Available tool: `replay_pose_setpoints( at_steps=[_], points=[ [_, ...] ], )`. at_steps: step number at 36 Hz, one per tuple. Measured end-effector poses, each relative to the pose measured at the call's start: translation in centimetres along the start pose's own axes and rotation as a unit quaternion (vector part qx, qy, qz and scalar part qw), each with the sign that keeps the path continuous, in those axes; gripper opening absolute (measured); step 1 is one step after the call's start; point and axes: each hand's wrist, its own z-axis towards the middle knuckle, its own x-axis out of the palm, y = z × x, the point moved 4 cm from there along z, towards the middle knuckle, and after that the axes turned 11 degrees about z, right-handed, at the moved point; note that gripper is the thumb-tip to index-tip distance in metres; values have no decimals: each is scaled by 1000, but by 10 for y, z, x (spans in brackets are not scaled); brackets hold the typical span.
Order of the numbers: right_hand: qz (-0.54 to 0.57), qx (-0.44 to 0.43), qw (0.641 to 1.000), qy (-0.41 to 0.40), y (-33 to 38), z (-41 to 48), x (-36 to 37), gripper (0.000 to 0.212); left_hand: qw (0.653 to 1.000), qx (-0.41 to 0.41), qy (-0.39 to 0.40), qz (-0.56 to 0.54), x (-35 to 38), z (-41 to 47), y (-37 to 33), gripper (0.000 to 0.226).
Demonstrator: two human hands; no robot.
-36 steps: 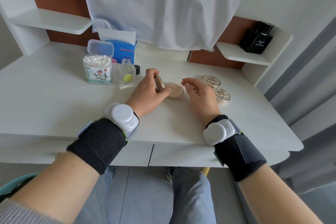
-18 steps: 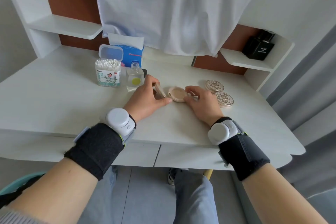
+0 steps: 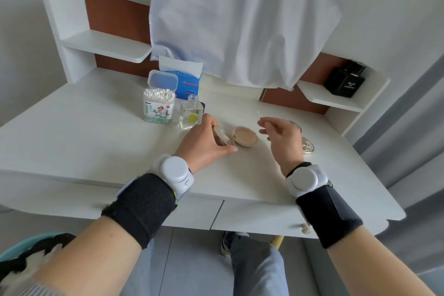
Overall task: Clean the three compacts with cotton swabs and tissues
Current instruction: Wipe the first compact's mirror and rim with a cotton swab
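The right hand [image 3: 281, 134] has lifted off the open compact [image 3: 245, 136], which lies mid-way across the table [image 3: 96, 132]; its fingers pinch a cotton swab [image 3: 258, 113] tipped toward 11 o'clock. The tissue pack [image 3: 186, 80] at 11 o'clock reads "Soft&Clean"; the black bottle [image 3: 344, 81] at 2 o'clock reads "BLUE DE", the rest illegible. The left hand [image 3: 204, 144] grips the raised lid [image 3: 220, 136]. The right hand half hides one of two closed compacts [image 3: 307, 145] at 3 o'clock.

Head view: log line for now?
left hand grips open compact by lid | right hand pinches cotton swab midair | two closed compacts at right
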Motion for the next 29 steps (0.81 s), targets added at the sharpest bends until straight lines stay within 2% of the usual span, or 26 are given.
replay_pose_setpoints(
  at_steps=[4,9,17,24,29],
  points=[
    [63,28,997,19,10,-1,18,18,1000,-8,1,1,-1,-1,0,67],
    [84,34,994,64,21,4,48,27,1000,-17,8,-8,-1,1,0,67],
    [100,5,991,91,50,18,99,13,999,-24,13,-41,-4,0,-2,58],
    [65,-18,995,78,62,33,131,12,999,-26,21,-40,-2,2,1,56],
    [-11,-20,996,84,64,36,140,16,999,-25,17,-36,-1,3,2,51]
  ],
)
